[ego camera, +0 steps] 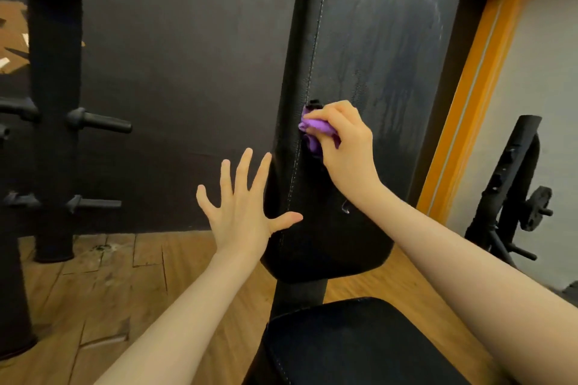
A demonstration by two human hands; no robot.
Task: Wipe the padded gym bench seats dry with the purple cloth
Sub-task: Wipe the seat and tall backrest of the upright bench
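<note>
Cloth (316, 130) | bunched, pinched by right hand (347, 141) at pad (391, 72) seam | left hand (242, 206) spread, idle | risk: small wad (little contact) leaves upper streaks wet.

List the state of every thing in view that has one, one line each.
back pad: upright, streaked wet
purple cloth: bunched, pressed against the pad's stitched edge
right hand: grips the cloth
left hand: fingers spread, holds nothing
seat pad: flat, untouched
</note>
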